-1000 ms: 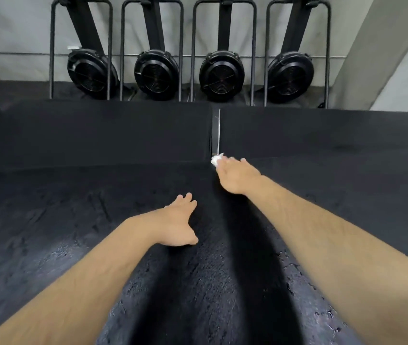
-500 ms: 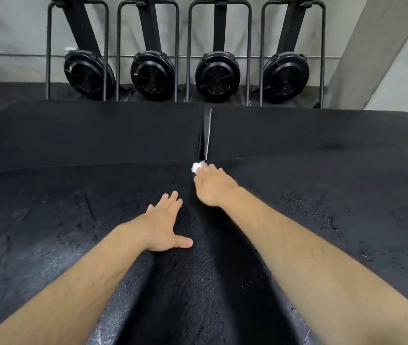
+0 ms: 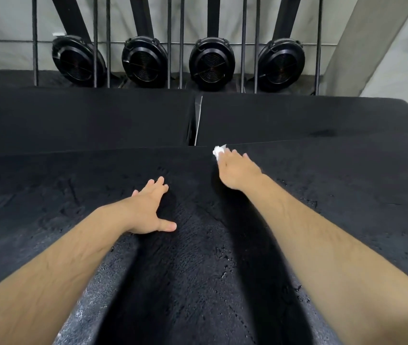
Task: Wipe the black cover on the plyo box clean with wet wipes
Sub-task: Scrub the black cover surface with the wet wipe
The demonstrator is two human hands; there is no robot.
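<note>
Near the far edge of the black cover (image 3: 48, 195), your right hand (image 3: 237, 170) grips a bunched wet wipe (image 3: 219, 151) (white, mostly hidden); your left hand (image 3: 148, 210) lies flat and spread on the cover, nearer you.

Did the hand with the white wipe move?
Yes. The right hand and its wet wipe slid right along the black cover. Before, the wipe sat at the gap between the far boxes; now it is right of that gap.

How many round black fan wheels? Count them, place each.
4 fan wheels, side by side at the top: leftmost, second, third, rightmost. Others may lie out of frame.
</note>
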